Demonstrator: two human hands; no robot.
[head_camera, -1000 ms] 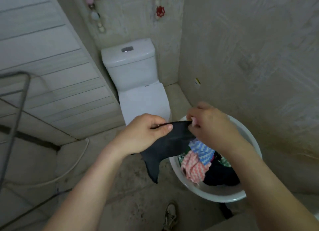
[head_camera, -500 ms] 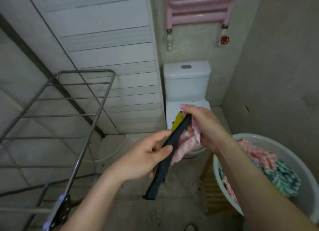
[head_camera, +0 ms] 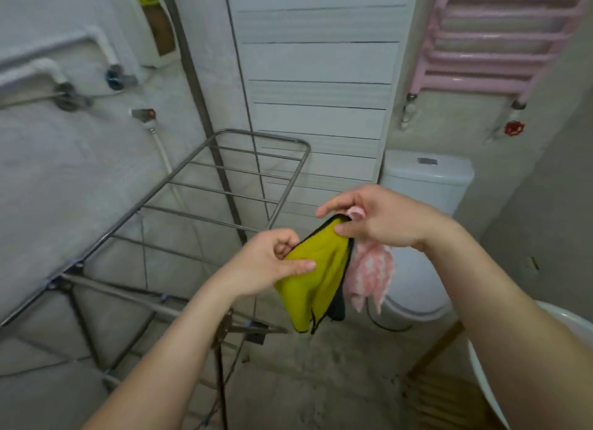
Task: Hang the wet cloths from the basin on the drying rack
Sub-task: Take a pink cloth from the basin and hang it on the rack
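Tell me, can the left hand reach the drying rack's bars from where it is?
Probably yes. The left hand pinches the yellow cloth right of the drying rack, whose bars look bare, with nothing between them. The right hand grips that cloth too, plus a pink cloth, so it may have to follow.

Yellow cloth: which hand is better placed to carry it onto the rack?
Probably left: the left hand pinches the yellow cloth on the side nearer the drying rack; the right hand also holds a pink cloth.
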